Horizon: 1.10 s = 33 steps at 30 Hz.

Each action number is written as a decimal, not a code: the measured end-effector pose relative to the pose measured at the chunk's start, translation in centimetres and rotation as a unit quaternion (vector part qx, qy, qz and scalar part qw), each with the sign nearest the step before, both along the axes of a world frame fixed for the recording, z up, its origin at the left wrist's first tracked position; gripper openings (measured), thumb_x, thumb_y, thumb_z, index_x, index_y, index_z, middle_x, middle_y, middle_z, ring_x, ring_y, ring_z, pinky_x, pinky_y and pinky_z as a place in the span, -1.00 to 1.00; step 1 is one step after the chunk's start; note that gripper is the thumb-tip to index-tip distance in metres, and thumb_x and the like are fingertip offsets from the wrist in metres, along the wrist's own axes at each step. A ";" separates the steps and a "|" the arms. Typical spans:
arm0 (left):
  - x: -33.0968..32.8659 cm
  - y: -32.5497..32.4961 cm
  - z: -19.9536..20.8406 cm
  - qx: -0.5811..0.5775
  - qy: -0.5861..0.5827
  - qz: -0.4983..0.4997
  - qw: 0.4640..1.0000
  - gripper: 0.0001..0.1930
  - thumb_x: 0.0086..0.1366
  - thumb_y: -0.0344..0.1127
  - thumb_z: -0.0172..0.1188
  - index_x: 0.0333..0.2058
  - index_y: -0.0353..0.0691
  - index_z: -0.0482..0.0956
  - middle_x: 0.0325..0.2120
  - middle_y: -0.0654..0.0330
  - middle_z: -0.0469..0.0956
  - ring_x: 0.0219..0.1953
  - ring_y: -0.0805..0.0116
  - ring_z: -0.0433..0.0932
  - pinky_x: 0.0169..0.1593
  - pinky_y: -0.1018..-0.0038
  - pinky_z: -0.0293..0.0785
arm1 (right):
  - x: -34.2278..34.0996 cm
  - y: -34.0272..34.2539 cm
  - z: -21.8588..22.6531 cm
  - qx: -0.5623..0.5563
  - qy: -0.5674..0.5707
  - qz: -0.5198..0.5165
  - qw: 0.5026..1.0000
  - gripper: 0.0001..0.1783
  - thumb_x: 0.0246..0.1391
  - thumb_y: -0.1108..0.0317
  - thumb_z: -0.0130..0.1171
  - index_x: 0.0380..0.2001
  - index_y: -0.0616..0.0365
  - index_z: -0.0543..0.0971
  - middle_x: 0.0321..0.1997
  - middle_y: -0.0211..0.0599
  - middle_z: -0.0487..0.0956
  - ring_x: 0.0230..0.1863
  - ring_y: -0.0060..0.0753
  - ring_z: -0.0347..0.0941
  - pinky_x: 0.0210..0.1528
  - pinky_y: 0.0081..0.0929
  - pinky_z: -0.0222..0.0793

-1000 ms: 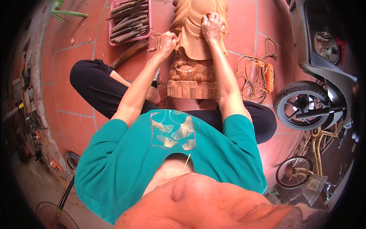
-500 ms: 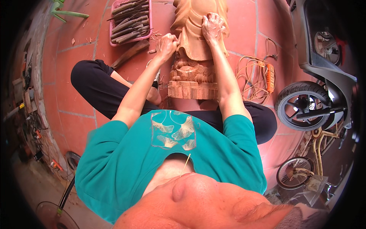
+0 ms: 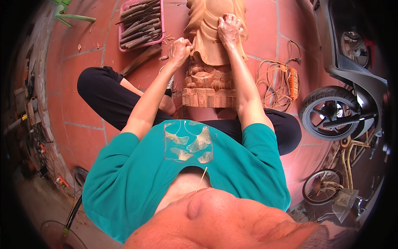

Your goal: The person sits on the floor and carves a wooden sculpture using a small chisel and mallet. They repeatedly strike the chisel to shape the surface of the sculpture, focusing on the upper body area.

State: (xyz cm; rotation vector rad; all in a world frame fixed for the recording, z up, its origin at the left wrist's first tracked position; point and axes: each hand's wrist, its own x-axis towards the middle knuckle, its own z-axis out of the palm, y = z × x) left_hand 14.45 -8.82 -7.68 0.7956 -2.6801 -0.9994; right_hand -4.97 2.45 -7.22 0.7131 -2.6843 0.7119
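Note:
A carved wooden statue [image 3: 210, 39] with draped folds lies lengthwise before me, its rough, flat base [image 3: 208, 98] nearest my body. At the left edge of the folds, my left hand [image 3: 179, 50] is closed in a fist. A short brown stub [image 3: 164, 57], like the end of a wooden handle, sticks out on its left; the rest of that tool is hidden. My right hand [image 3: 230, 30] presses on the right side of the drapery with its fingers curled under. Whatever lies beneath those fingers cannot be seen.
Left of the statue, a pink basket [image 3: 120, 30] holds several wooden-handled carving tools [image 3: 141, 27], with a dark wooden piece [image 3: 141, 59] below. An orange power strip [image 3: 293, 83] and coiled cord [image 3: 269, 83] lie right. Beyond are a motorbike wheel [image 3: 329, 113] and a bicycle [image 3: 321, 186].
The picture has shifted very slightly. Both hands stay at nearly the same spots on the statue, with the same closed shape.

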 end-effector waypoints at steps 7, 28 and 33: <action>-2.5 -0.9 -1.0 -0.050 0.092 0.042 0.994 -0.81 0.02 -0.24 0.33 -0.45 -0.24 0.71 -0.43 -0.04 0.60 -0.32 0.02 0.60 -0.20 0.20 0.49 | 0.4 -0.5 0.1 0.000 0.003 0.006 1.000 -0.61 0.14 -0.01 0.09 -0.07 -0.05 0.51 0.08 -0.41 0.46 0.17 -0.16 0.28 0.03 0.06 0.19; -0.3 -1.2 -4.6 0.114 0.013 0.120 0.986 -0.79 0.02 -0.16 0.38 -0.45 -0.17 0.72 -0.39 -0.01 0.67 -0.29 0.10 0.66 -0.16 0.26 0.52 | -0.2 -0.3 0.2 0.003 -0.006 0.006 1.000 -0.62 0.15 -0.02 0.08 -0.09 -0.05 0.52 0.08 -0.38 0.46 0.16 -0.15 0.29 0.03 0.06 0.18; 1.4 -1.8 -5.0 0.113 0.047 0.153 0.981 -0.71 0.06 -0.11 0.35 -0.36 -0.21 0.71 -0.46 0.05 0.68 -0.36 0.25 0.66 -0.20 0.36 0.52 | 0.2 0.0 0.0 -0.016 -0.011 0.007 1.000 -0.62 0.14 -0.03 0.09 -0.11 -0.05 0.53 0.07 -0.39 0.47 0.16 -0.16 0.29 0.03 0.05 0.18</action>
